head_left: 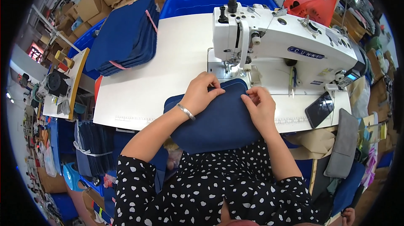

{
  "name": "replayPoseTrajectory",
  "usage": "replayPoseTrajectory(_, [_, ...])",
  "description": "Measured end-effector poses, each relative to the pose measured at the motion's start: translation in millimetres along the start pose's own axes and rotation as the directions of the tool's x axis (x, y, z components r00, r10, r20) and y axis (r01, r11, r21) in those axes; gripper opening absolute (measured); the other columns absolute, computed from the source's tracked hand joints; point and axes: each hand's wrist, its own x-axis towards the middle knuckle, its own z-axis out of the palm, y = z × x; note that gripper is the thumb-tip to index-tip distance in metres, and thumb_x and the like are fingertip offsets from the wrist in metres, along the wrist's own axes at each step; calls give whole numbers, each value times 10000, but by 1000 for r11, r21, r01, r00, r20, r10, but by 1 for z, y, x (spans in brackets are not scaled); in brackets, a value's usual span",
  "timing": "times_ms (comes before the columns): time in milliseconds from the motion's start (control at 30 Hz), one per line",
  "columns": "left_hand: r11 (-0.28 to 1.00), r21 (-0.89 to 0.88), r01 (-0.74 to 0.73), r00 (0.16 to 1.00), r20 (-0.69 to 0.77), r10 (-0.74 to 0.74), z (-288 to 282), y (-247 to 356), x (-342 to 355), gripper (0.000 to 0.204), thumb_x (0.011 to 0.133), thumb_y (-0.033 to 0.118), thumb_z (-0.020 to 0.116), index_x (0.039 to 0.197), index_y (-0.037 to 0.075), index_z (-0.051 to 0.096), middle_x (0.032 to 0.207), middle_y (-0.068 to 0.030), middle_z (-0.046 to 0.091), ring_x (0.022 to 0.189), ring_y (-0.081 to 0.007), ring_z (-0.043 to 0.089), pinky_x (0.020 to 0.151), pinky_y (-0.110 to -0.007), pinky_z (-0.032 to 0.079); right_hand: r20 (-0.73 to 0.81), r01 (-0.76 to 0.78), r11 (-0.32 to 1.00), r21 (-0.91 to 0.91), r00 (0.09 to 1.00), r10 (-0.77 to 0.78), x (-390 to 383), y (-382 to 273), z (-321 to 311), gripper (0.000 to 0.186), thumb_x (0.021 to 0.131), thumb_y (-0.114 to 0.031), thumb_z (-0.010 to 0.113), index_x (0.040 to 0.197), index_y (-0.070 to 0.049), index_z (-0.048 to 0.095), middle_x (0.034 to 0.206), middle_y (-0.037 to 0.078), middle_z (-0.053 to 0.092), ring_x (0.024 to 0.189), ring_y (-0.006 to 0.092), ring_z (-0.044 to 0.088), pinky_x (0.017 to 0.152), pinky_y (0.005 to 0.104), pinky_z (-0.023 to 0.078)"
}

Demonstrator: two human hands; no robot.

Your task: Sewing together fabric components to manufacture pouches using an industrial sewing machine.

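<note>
A navy blue fabric piece (214, 125) with rounded corners lies over the table's front edge and hangs toward my lap. My left hand (203, 93), with a silver bracelet at the wrist, pinches the cloth near its far edge. On the other side, my right hand (261, 107) grips the far right corner between thumb and fingers. Light stitching shows along the edge between the two hands. Just beyond that edge is the needle area of a white sewing machine (269, 37), with its presser foot (229, 68) over a metal plate. The cloth's far edge sits short of the foot.
A stack of navy blue pieces (126, 37) tied with pink strips rests at the table's far left. Scissors (292, 81) lie under the machine arm, and a dark phone (320, 110) at the right. Behind stands a blue bin (185, 3). Bundled cloth (94, 144) hangs lower left.
</note>
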Motion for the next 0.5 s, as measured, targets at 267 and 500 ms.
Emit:
replayPoseTrajectory(267, [990,-108,93,996,13,-92,-15,31,-19,177,837,134,823,900,32,692,839,-54,728,771,-139,691,738,-274,551,78,-184,894,408,983,167,-6,4,-9,145,891,-100,785,874,-27,660,912,-10,657,776,64,580,680,213,468])
replayPoseTrajectory(500, [983,-176,51,999,5,-51,-18,35,-22,145,866,119,797,934,30,704,890,-42,746,822,-125,711,791,-263,568,6,-52,841,539,998,58,-16,-6,-12,141,901,-71,771,857,-28,644,940,3,660,792,57,566,724,207,462])
